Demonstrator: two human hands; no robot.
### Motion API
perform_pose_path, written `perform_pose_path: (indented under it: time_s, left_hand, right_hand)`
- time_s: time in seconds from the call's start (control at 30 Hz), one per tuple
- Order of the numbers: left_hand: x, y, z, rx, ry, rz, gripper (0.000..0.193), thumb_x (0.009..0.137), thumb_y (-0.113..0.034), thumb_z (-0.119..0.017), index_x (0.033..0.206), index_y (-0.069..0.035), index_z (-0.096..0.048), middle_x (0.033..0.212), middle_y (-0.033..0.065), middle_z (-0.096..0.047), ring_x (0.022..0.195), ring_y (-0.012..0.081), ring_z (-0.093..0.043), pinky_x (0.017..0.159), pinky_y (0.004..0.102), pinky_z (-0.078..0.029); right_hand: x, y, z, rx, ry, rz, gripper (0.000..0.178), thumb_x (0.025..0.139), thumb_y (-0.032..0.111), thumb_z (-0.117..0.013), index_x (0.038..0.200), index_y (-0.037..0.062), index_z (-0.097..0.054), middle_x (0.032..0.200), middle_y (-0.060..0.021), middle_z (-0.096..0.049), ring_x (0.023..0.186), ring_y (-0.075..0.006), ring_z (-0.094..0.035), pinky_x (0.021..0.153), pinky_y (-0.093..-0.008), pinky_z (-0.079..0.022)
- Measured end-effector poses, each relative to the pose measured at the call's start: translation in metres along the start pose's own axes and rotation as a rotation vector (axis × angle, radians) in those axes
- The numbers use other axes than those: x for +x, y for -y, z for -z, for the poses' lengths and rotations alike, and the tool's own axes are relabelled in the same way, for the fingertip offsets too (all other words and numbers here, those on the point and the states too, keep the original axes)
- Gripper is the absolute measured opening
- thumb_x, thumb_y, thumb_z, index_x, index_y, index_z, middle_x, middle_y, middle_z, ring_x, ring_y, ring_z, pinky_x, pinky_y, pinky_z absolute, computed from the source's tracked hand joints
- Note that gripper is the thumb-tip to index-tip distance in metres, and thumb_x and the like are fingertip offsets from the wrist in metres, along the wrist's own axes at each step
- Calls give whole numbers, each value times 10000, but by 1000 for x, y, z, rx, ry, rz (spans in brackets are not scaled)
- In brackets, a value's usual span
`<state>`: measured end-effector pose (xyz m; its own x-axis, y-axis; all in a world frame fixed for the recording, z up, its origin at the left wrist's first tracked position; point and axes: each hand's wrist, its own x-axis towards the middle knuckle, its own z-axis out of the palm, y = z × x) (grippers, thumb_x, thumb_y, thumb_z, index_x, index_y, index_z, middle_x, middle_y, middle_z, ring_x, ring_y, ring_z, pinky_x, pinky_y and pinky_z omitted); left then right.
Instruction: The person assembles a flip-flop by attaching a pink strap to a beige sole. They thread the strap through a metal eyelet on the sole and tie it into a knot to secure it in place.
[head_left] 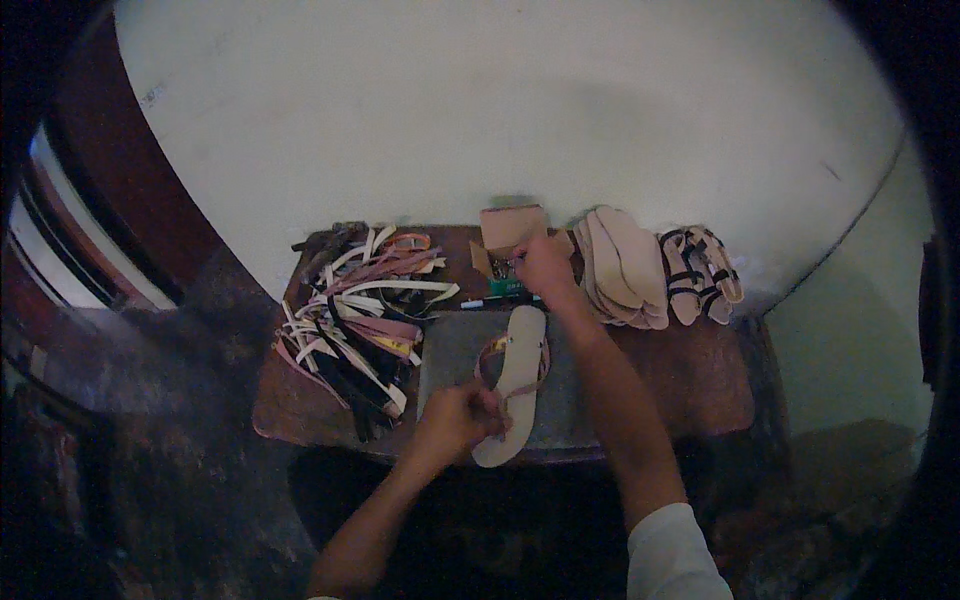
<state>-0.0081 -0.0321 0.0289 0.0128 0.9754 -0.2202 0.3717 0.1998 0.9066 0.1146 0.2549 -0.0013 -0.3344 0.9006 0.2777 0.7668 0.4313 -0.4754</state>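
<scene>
Sandal (521,350) lies on the grey mat (447,350), its strap (528,388) pinched by the left hand (465,415), seemingly for steadiness; just beyond the mat, the right hand (545,265) is at an open box (512,226), its grasp impossible to tell.

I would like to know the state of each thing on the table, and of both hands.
Beige sole: lying on the grey mat
Pink strap: looped beside the sole
Small box: open
Strips: loose, jumbled
Spare soles: stacked
Black-strapped sandals: side by side
Left hand: at the sole's near end
Right hand: at the box
</scene>
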Motion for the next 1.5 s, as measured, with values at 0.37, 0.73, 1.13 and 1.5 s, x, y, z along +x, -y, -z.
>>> perform_pose_path:
  time_s: [0.37, 0.73, 1.13, 1.5]
  left_hand:
    - [9, 15, -3, 52, 10, -50, 264, 789, -129, -850, 902, -55, -623, 906, 59, -718, 835, 139, -674, 768, 323, -549]
    - [11, 26, -9, 61, -19, -56, 220, 794, -119, -839, 865, -38, -647, 921, 59, -735, 870, 153, -694, 825, 337, -559]
    - [2, 8, -2, 138, -57, 7, 241, 749, -164, -837, 911, -43, -705, 863, 105, -736, 815, 218, -716, 769, 367, -550]
    - [0, 9, -3, 151, -32, -59, 195, 795, -139, -795, 941, -34, -719, 886, 78, -746, 801, 168, -709, 745, 336, -556]
  right_hand:
    - [8, 1, -14, -141, -42, -114, 42, 745, 83, -740, 766, 119, -748, 901, -136, -728, 871, -318, -715, 786, -460, -557]
    - [-68, 37, 51, 333, -34, 163, 70, 857, 78, -688, 902, 27, -674, 840, -156, -701, 790, -271, -703, 727, -402, -545]
    - [-229, 60, 71, 834, 228, 0, 152, 920, 96, -716, 1019, -19, -726, 844, -99, -729, 767, -118, -678, 703, -305, -551]
    - [-258, 54, 73, 680, 368, 17, 147, 865, 35, -736, 1005, -5, -757, 925, -107, -744, 841, -178, -694, 787, -319, -543]
